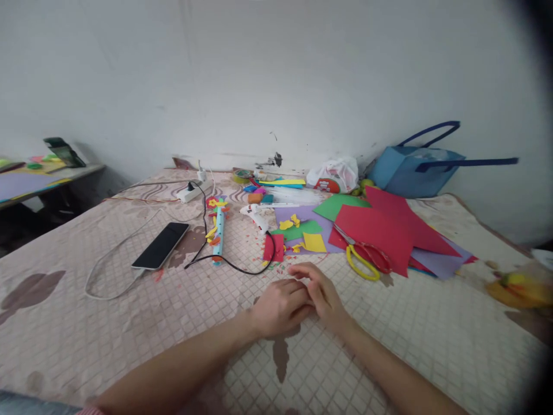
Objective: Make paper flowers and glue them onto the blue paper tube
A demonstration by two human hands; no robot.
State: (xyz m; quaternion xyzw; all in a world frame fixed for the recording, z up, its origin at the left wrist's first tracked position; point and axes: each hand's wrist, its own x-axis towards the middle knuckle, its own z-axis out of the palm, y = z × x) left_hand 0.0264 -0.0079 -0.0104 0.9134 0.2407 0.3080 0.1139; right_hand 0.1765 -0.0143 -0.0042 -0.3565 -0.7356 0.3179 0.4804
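My left hand (283, 306) is closed, its fingers curled against my right hand, and whatever may be inside them is hidden. My right hand (326, 298) has loosely bent fingers reaching over the left one's knuckles, with no object visible in it. Both rest together above the patterned tablecloth. Beyond them lie a red paper square (273, 248), a yellow paper square (314, 242) and a white glue gun (258, 219) with a black cord. Scissors with yellow and red handles (363, 264) rest partly on red paper (375, 230), to the right of my hands.
Left are a phone (162, 246) on a white cable, a decorated light-blue stick (219, 230) and a power strip (194, 190). Purple paper (305, 213) and green paper (341, 206) spread behind. A white plastic bag (332, 173) and blue bag (415, 170) stand by the wall.
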